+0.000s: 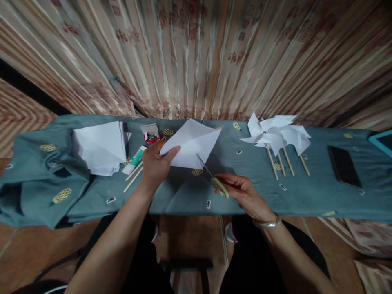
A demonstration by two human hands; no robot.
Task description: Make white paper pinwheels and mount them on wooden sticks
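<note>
My left hand (156, 163) grips a white sheet of paper (191, 143) by its left corner, thumb on top, holding it above the cloth-covered table. In my right hand (241, 190) is a pair of scissors (221, 188) with light green handles. Their blades reach up and left to the paper's lower right edge; whether they are open or closed on it I cannot clearly tell. Just behind my left hand stands an open small box (150, 134) of metal pins or clips. A green and white glue tube (134, 160) and wooden sticks (133, 178) lie beside that hand.
A stack of white paper (101, 145) lies on the left of the teal tablecloth (190, 200). Several white paper pinwheels (272, 130) on sticks lie at the right, near a dark phone (344, 166). A blue-edged object (381, 143) is at the far right. Curtains (196, 61) hang behind.
</note>
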